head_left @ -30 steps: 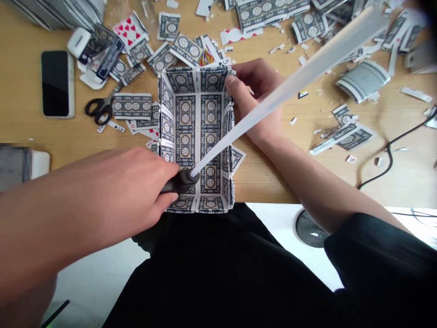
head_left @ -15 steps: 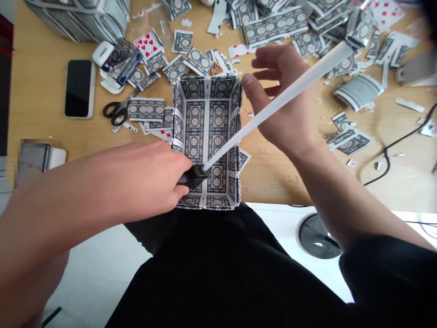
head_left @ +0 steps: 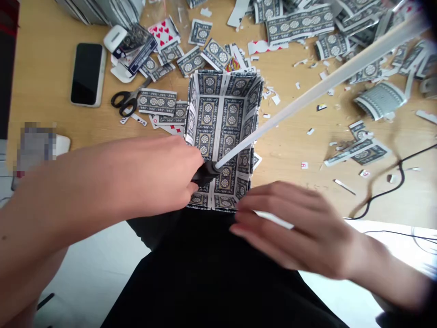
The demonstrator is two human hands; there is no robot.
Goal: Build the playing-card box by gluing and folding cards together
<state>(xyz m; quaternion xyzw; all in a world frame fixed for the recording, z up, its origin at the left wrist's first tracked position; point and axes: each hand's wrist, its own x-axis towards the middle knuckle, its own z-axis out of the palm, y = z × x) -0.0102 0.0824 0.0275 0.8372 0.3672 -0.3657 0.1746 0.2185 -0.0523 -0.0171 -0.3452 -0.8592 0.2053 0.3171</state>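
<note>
My left hand (head_left: 174, 177) is closed around a black tool that looks like a glue gun (head_left: 205, 173); its front end is hidden by the hand. From its back a long translucent white glue stick (head_left: 293, 109) slants up to the right. Below the tool sits an open box (head_left: 218, 109) covered with blue-patterned playing card backs. My right hand (head_left: 293, 228), blurred by motion, is beside the box's near right corner. Its fingers are loosely bent, with a gap between them and the thumb; whether they touch the corner I cannot tell.
Scissors (head_left: 126, 101) with black handles, a phone (head_left: 88, 75) and a card pack (head_left: 136, 57) lie left of the box. Cut cards (head_left: 300, 25) and scraps litter the wooden table (head_left: 290, 150). A black cable (head_left: 382, 196) runs along the right side.
My right hand has swung from the box's far right side down to its near right corner. The left hand still grips the glue gun. The whole view has shifted slightly.
</note>
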